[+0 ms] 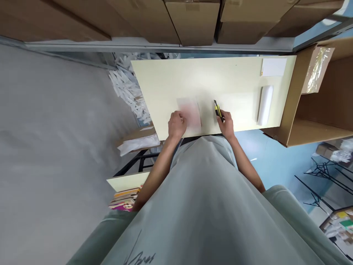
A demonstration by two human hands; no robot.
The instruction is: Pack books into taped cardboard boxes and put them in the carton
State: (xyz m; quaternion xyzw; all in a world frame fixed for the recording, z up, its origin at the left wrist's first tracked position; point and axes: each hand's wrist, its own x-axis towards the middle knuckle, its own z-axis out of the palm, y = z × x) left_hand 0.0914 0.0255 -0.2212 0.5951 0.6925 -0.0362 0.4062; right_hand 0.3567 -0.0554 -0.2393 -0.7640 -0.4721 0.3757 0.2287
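My right hand (226, 124) is closed around a yellow-and-black utility knife (217, 109), its tip pointing away from me over the cream tabletop (165, 81). My left hand (177, 126) has its fingers curled at the left edge of a thin, pinkish, see-through sheet (192, 113). The sheet is slightly blurred and lies close to the table's near edge. Toward the right end of the table are a white roll (265, 105) and, behind it, a flat white card or stack of paper (273, 67).
A large open cardboard box (292, 106) stands against the table's right end. Closed cartons (193, 22) line a shelf along the far side. White paper scraps (131, 92) are heaped beyond the left end. Books (125, 198) lie on a lower surface at left.
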